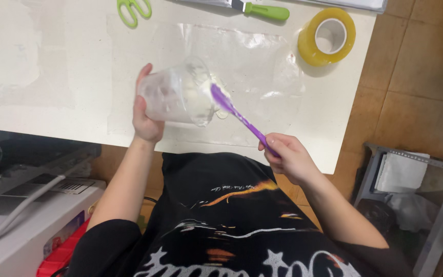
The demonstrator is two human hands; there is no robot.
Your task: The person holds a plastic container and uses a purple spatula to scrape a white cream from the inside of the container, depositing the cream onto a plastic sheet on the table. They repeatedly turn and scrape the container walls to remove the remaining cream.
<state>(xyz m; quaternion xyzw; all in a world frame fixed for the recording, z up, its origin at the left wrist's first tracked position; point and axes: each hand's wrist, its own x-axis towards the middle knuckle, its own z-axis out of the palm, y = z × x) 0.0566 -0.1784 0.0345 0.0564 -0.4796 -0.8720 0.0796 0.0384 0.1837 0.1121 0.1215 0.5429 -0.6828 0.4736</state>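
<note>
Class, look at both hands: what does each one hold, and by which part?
The left hand grips the clear cup around its base end. The right hand holds the purple spatula by its handle end.

white table [52,107] | on it: clear plastic sheet [262,61], green scissors [133,10], green-handled scraper [255,8], yellow tape roll [327,36]

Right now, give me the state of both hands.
Left hand: closed around the clear plastic cup, tilted.
Right hand: closed on the purple spatula.
</note>
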